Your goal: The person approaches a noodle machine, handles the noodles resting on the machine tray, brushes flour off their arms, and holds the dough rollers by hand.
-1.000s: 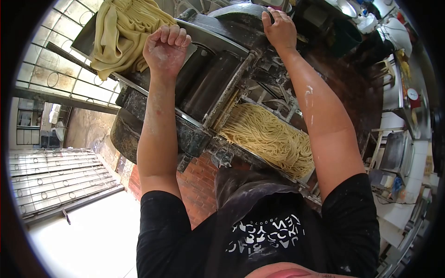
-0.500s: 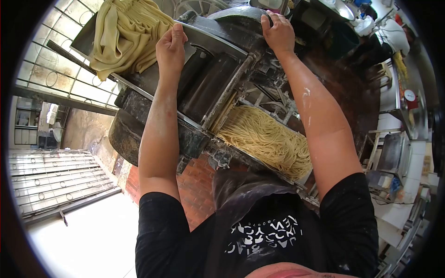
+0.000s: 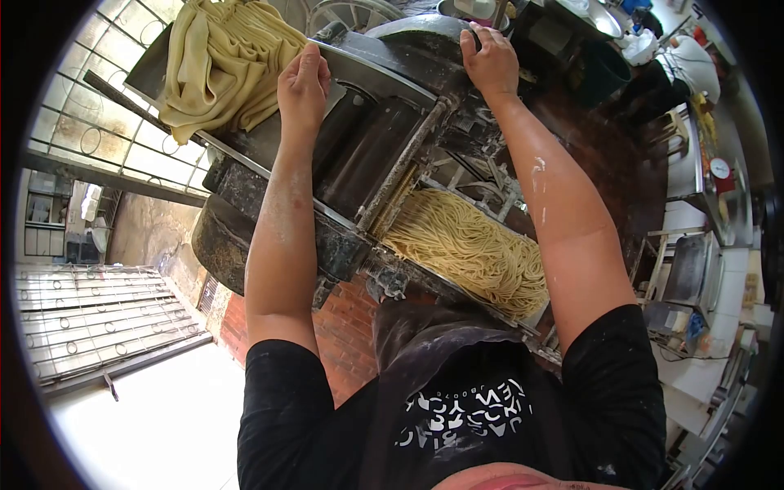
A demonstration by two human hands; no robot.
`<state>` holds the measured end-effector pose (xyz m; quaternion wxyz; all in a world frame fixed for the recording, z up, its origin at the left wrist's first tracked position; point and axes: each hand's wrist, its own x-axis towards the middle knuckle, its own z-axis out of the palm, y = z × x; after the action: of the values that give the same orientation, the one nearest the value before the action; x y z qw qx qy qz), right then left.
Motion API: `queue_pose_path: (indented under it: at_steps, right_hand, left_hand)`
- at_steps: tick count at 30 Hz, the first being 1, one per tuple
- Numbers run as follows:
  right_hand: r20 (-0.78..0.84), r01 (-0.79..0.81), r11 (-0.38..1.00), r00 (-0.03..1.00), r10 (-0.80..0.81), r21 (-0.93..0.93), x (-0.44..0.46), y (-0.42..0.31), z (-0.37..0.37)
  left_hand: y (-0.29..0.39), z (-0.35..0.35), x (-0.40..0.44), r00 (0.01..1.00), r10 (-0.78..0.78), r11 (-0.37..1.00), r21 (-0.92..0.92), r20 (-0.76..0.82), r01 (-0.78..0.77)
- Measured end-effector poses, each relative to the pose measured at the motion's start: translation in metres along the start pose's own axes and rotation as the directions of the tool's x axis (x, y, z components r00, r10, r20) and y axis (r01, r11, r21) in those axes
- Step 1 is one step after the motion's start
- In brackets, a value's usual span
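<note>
We see the dough sheet (image 3: 220, 65) at the far left, heaped in loose folds on the metal tray (image 3: 265, 147) beside the rollers (image 3: 382, 139), a spot that presumably keeps its weight supported and within reach. Just right of the folds is our left hand (image 3: 304, 86), its fingers drawn in with the thumb against them; we cannot tell whether it pinches the tray's edge or nothing at all. Our right hand (image 3: 492, 64) lies at the far right with fingers extended over the end of the curved guard (image 3: 425, 31), clasping nothing, perhaps placed there to steady us (that arm reaches well clear of the rollers). Nearer us and to the right, the cut noodles (image 3: 474, 249) lie in a long, tangled bed below the machine's near right side, probably so that the strands collect in one place. Beneath everything, near left, shows the brick floor (image 3: 347, 318).
</note>
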<state>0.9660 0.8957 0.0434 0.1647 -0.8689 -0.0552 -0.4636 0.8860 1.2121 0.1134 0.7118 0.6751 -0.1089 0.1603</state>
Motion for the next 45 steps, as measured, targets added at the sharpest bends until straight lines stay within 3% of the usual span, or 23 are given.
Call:
queue_pose_path:
  at_steps: [4, 28, 45]
  right_hand:
    - [-0.015, 0.015, 1.0, 1.0, -0.015, 0.001, 0.0, 0.002, 0.003]
    - [-0.004, -0.013, 1.0, 1.0, 0.013, 0.005, 0.0, -0.002, -0.001]
    - [-0.024, 0.012, 1.0, 1.0, -0.012, 0.005, 0.001, -0.003, -0.004]
  left_hand:
    - [-0.002, -0.001, 0.002, 1.0, -0.003, 0.996, -0.091, 0.029, 0.005]
    - [-0.006, -0.005, 0.003, 0.999, 0.04, 0.998, -0.047, 0.027, -0.038]
    - [0.01, 0.003, -0.005, 0.99, 0.059, 0.998, 0.044, -0.124, -0.054]
